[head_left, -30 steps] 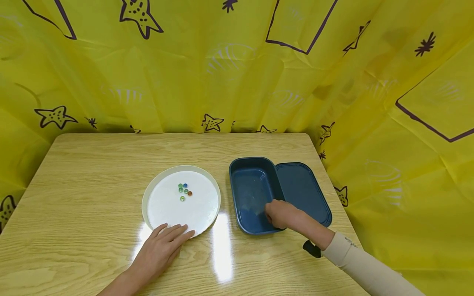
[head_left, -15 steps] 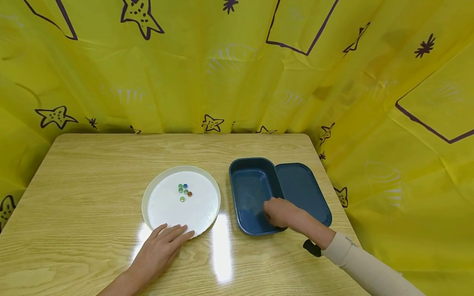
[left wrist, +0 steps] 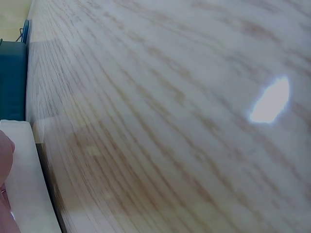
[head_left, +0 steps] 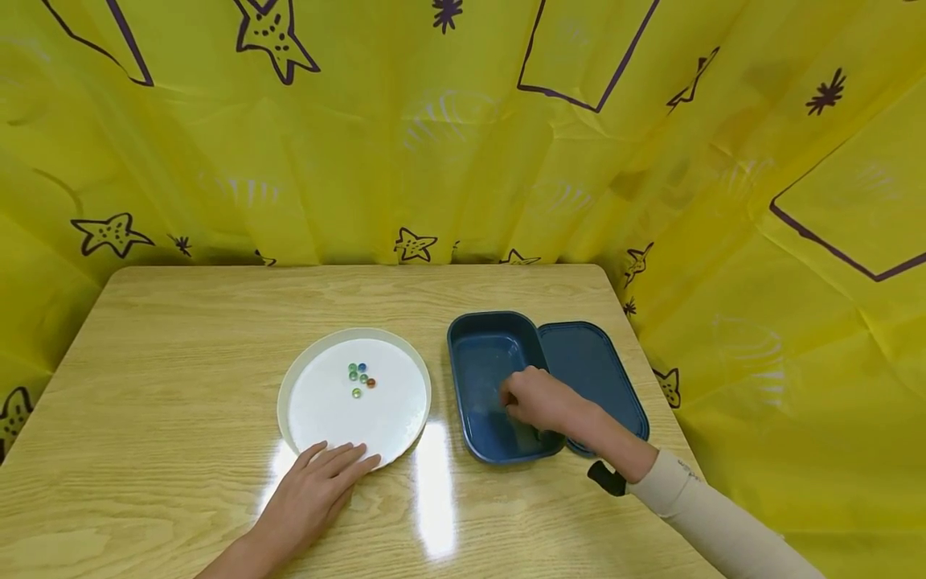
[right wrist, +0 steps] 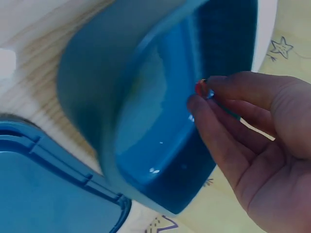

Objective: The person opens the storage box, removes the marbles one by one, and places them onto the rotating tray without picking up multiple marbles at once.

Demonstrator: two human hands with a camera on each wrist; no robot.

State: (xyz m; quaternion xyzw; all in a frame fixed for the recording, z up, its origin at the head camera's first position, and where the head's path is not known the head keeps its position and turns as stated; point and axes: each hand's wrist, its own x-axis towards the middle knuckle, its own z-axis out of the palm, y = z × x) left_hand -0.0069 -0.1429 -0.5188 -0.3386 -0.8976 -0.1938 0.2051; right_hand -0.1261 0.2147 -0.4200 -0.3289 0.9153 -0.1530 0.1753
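In the right wrist view, my right hand [right wrist: 257,131] pinches a small reddish glass marble [right wrist: 201,88] between thumb and fingertip. The head view has this hand [head_left: 546,402] over the deep blue rectangular box [head_left: 486,362], with the marble hidden there. My left hand [head_left: 311,494] rests its fingers on the near rim of a round white tray [head_left: 394,386]; the left wrist view catches only part of the fingers [left wrist: 5,160] at the tray's side. Inside the tray lie several marbles: green ones [head_left: 353,376], a blue one [head_left: 362,367] and an orange-brown one [head_left: 371,383].
A blue lid [head_left: 596,370] lies flat on the table to the right of the box. The wooden tabletop [head_left: 181,362] extends left of the tray. Yellow patterned sheeting [head_left: 463,161] stands behind and at the sides of the table.
My right hand has risen a little and shifted leftward and away from me over the box. My left hand keeps its place on the tray rim.
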